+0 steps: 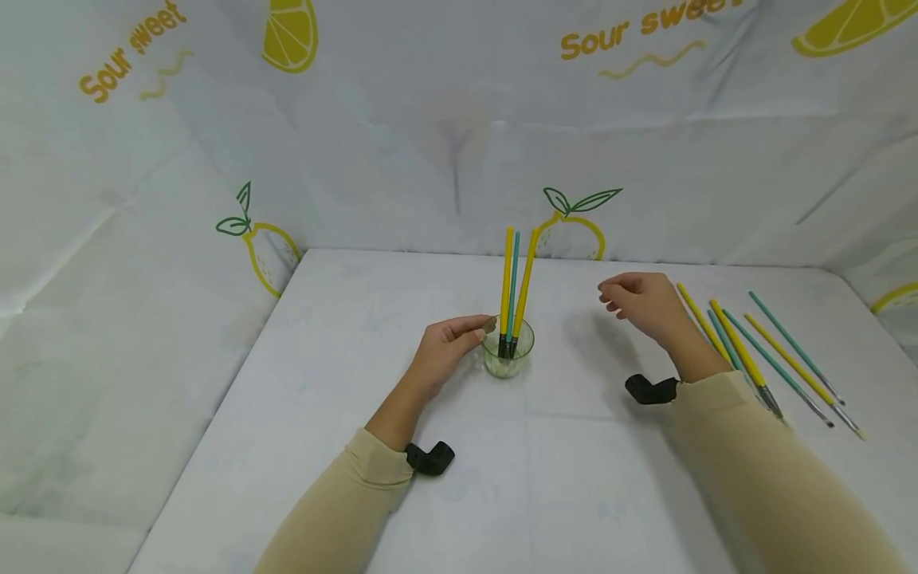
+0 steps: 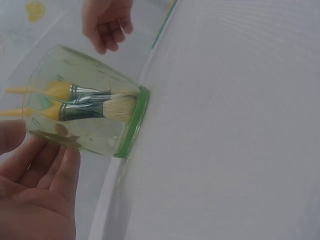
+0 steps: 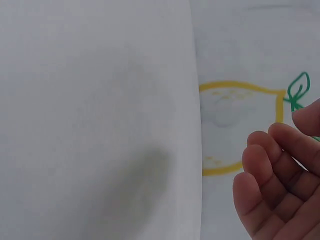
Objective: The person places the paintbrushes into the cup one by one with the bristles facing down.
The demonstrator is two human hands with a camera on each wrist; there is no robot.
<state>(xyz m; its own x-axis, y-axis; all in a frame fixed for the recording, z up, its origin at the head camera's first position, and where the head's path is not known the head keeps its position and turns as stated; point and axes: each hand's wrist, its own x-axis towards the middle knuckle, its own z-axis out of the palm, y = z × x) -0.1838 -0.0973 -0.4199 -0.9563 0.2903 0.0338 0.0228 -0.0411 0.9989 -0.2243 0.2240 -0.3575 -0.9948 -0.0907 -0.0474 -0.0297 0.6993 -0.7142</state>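
A clear green-tinted glass [image 1: 508,355] stands mid-table with three paintbrushes [image 1: 515,279] upright in it, two yellow and one teal. In the left wrist view the glass [image 2: 90,107] shows the bristles resting on its bottom. My left hand [image 1: 479,328] lies just left of the glass, its relaxed fingertips [image 2: 55,172] touching the glass wall near the rim. My right hand [image 1: 631,299] hovers empty to the right of the glass, fingers loosely curled. In the right wrist view the right hand's fingers [image 3: 272,170] hold nothing. Several loose yellow and teal paintbrushes [image 1: 763,355] lie on the table beyond the right wrist.
The white table [image 1: 344,343] is enclosed at the back and sides by cloth walls printed with lemons [image 1: 574,231]. Black camera mounts sit at the left wrist [image 1: 430,458] and the right wrist [image 1: 651,389]. Bare table surface lies in front of the glass.
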